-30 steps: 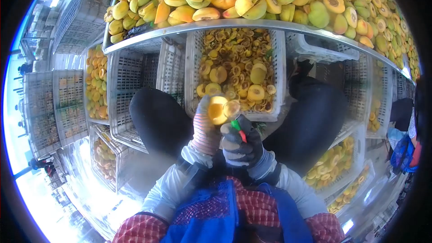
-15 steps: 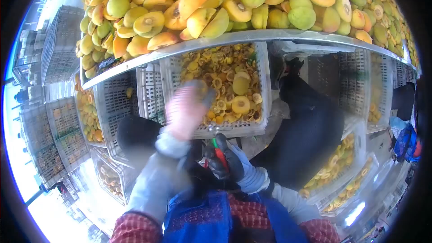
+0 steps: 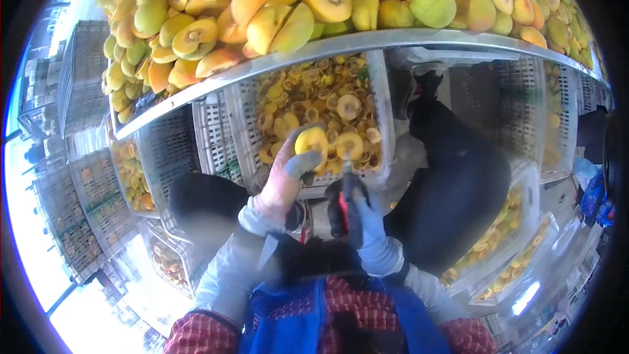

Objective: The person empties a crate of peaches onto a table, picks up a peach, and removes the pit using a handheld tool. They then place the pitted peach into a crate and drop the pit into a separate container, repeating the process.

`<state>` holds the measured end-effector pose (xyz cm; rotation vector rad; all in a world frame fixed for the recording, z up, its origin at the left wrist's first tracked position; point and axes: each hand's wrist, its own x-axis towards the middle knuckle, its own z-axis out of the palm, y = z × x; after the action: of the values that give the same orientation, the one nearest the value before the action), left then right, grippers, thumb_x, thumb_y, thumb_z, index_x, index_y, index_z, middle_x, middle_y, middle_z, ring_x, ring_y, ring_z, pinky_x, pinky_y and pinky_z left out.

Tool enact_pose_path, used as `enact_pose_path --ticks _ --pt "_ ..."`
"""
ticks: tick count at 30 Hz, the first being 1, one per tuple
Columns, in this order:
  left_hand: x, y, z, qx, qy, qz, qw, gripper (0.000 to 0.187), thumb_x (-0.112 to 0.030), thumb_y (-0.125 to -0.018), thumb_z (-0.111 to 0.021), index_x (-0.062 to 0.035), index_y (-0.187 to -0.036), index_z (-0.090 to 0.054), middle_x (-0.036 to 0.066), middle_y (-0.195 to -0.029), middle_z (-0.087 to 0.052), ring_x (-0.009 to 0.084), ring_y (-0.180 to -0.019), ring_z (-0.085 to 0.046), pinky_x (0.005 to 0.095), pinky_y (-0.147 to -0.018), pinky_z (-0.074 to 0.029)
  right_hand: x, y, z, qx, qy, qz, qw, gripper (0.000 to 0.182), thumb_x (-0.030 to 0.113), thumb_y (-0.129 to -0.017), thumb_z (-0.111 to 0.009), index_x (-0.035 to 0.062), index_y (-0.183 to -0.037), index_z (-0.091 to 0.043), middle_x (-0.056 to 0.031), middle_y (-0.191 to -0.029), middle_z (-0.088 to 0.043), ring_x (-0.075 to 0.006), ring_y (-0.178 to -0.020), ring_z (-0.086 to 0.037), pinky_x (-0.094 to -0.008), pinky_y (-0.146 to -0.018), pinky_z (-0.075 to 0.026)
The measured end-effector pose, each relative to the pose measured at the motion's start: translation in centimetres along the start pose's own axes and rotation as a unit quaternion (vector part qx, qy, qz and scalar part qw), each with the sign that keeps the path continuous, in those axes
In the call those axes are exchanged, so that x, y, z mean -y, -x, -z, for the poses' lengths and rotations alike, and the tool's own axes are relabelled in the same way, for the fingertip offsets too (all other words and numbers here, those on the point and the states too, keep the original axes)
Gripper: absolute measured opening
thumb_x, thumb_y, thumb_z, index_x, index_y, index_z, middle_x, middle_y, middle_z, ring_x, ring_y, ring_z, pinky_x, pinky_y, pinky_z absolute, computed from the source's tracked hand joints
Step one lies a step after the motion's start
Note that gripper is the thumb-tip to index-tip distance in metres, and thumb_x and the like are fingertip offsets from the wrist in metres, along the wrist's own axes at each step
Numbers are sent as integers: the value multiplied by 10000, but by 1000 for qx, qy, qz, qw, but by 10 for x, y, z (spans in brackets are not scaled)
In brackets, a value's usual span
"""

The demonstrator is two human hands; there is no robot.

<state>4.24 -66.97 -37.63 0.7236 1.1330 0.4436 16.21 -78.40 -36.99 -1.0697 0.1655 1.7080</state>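
My left hand (image 3: 283, 177), with finger covers on thumb and fingertip, pinches a yellow peach half (image 3: 310, 145) over the crate's near edge. My right hand (image 3: 357, 213), in a dark glove, is closed around a red-handled tool (image 3: 343, 204) whose metal tip points up and away from me. Another cut half (image 3: 349, 146) overlaps that tip in this view. Below both hands, a white plastic crate (image 3: 383, 118) holds many cut pieces and scraps of yellow fruit.
A metal-edged table (image 3: 367, 40) heaped with peach halves (image 3: 327, 1) spans the space ahead, above the crate. More crates stand at both sides, one with fruit (image 3: 488, 242) at the right. My knees (image 3: 206, 206) flank the scrap crate.
My left hand, blurred over the crate before, now holds a peach half nearer the middle. My right hand has moved up and to the right with the tool, whose tip now points forward.
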Motion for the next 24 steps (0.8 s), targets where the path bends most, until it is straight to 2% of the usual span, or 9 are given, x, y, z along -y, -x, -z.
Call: enact_pose_path --ticks 1,2,3,6,11,13,18,21,24 --pt "-5 18 2 9 19 20 1000 534 -148 -779 -518 -48 -1296 -430 54 -1012 -568 150 -893 -556 274 -786 -463 -5 3 -3 12 34 23 999 310 282 -933 -528 31 -1114 -515 -40 -744 -582 -105 -541 -538 -226 -454 -437" --pt "9 25 0 17 104 -44 993 569 -158 -778 -532 -55 -1324 -411 59 -1058 -551 148 -948 -540 275 -857 -435 -20 3 6 59 87 25 994 358 185 -920 -539 -6 -1218 -485 -52 -870 -617 -103 -655 -579 -228 -539 -466" --pt "12 34 2 6 88 -60 994 595 -181 -779 -548 -59 -1341 -396 62 -1082 -540 150 -983 -526 281 -903 -411 -23 4 4 80 127 55 987 361 183 -920 -538 -13 -1220 -487 -59 -879 -622 -107 -666 -583 -235 -561 -471" --pt "15 54 2 10 125 -108 986 563 -212 -797 -573 -55 -1314 -415 65 -1066 -553 159 -965 -540 291 -885 -429 -25 10 2 120 304 149 933 335 175 -914 -530 -31 -1178 -523 -88 -905 -648 -141 -714 -606 -280 -658 -487" --pt "12 73 -7 -4 216 -121 969 428 -260 -847 -576 -49 -1210 -493 58 -997 -582 148 -910 -560 281 -829 -457 -18 20 -15 124 352 237 897 357 228 -894 -570 -28 -1141 -535 -131 -823 -645 -212 -704 -625 -334 -633 -479" --pt "9 76 -19 -130 71 -158 976 335 -319 -930 -509 -44 -1118 -544 41 -927 -579 120 -841 -546 256 -773 -452 -18 24 -21 122 387 243 881 372 250 -890 -579 -26 -1137 -536 -150 -805 -638 -235 -699 -627 -347 -622 -473" --pt "12 80 -26 -173 25 -191 966 329 -319 -932 -498 -38 -1091 -557 38 -895 -573 113 -813 -535 253 -760 -444 -43 20 -3 108 447 275 844 395 249 -884 -593 -25 -1160 -525 -147 -803 -635 -207 -669 -611 -342 -592 -465" --pt "13 82 -29 -157 24 -203 966 329 -312 -932 -495 -31 -1092 -554 36 -895 -573 112 -825 -532 256 -757 -442 -46 25 -2 144 280 186 931 395 217 -881 -599 -28 -1180 -518 -98 -823 -633 -156 -652 -582 -321 -586 -467" --pt "14 80 -22 -116 0 -193 974 317 -291 -940 -485 -28 -1103 -551 26 -891 -573 100 -834 -525 244 -766 -432 -39 33 4 135 170 19 976 413 198 -891 -587 -19 -1228 -487 -50 -825 -610 -102 -647 -545 -273 -565 -463"
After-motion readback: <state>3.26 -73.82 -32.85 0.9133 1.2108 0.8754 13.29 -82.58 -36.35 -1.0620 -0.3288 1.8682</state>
